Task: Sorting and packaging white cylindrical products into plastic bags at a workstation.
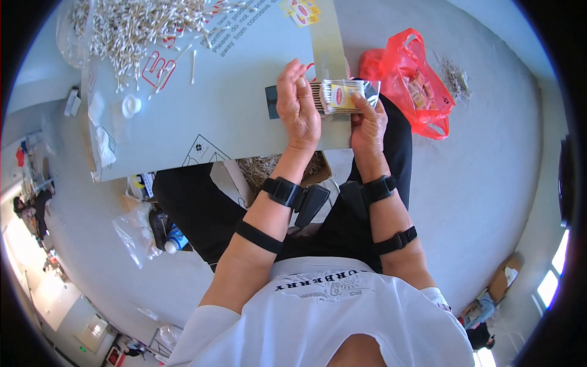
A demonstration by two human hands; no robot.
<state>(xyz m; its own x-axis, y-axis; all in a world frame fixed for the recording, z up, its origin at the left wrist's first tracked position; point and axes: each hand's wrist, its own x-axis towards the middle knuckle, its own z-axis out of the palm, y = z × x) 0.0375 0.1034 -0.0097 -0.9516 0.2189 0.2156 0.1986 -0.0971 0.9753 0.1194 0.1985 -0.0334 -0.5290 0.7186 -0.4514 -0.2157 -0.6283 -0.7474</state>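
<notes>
A clear packet of cotton swabs (329,105) with a yellow and red label lies level above the near right part of the grey board. My right hand (370,127) is closed on the packet's right end, thumb on top, its other fingers mostly hidden beneath. At the other end, wooden swab sticks stick out toward my left hand (298,113). That hand stands on edge, palm against the sticks' ends, fingers stretched upward and slightly bent. A dark flat rectangle (272,103) shows behind my left hand.
On the grey board (202,116), a heap of loose swabs (140,33) lies far left, near a white round cap (131,106). Yellow labels (301,11) lie at the far edge. A red plastic bag (437,113) with packets stands right. A carton of scraps (263,168) sits below.
</notes>
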